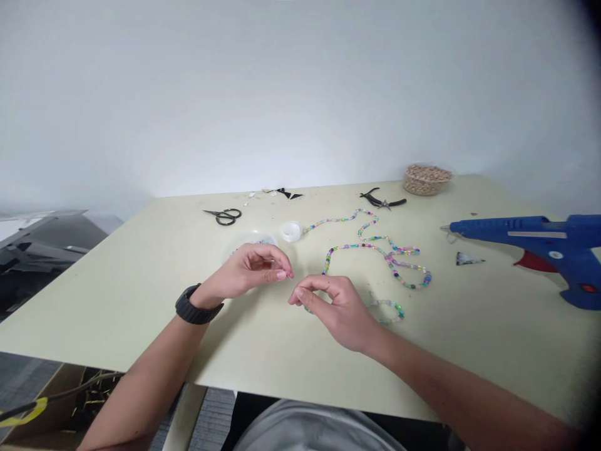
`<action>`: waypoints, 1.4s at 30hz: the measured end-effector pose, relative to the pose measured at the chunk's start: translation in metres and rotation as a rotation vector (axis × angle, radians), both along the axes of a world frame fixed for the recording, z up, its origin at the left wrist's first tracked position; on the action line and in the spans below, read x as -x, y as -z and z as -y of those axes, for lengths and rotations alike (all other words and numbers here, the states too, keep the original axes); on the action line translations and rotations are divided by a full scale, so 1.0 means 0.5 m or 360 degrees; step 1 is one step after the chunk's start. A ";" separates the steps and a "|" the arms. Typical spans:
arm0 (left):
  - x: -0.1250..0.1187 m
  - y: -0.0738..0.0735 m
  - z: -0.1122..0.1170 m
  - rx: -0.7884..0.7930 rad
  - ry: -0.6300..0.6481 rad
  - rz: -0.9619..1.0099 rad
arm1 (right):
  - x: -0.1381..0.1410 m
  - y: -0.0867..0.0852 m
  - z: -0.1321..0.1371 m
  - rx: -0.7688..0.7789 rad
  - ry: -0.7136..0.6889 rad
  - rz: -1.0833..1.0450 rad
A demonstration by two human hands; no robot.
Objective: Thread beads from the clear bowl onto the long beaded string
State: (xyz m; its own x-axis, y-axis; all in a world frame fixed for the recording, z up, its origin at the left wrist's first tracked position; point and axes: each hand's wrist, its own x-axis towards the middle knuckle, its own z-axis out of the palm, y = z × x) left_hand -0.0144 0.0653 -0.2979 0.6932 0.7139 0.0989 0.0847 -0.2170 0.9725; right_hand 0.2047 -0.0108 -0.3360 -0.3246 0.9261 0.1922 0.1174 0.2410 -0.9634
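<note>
Worktop (117,294), far edge along white wall (282,94); open surface between left edge and left forearm (159,357). Left hand (251,269): fingertips clamped on pink bead (289,275). Right hand (340,313): fingertips together, hold unclear. Strand (361,245) between right hand and far edge.

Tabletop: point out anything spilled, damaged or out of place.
Small black and pale scraps lie scattered near the back edge of the tabletop, between the scissors and pliers, looking like stray litter. A lone dark-and-white piece by the blue glue gun also seems stray.
</note>
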 end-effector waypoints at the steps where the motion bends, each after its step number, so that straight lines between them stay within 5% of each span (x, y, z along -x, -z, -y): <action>1: 0.000 0.000 0.000 -0.0006 -0.0003 -0.0006 | 0.000 0.000 0.000 -0.0005 -0.0002 0.0004; 42: -0.006 -0.005 0.003 -0.0037 0.0080 -0.0093 | 0.000 0.002 0.002 0.0008 -0.0011 0.0020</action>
State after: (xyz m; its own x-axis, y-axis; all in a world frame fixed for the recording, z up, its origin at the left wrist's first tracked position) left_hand -0.0116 0.0637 -0.2953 0.7332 0.6760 0.0736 0.1295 -0.2451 0.9608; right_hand 0.2045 -0.0117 -0.3369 -0.3335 0.9248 0.1833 0.1277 0.2369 -0.9631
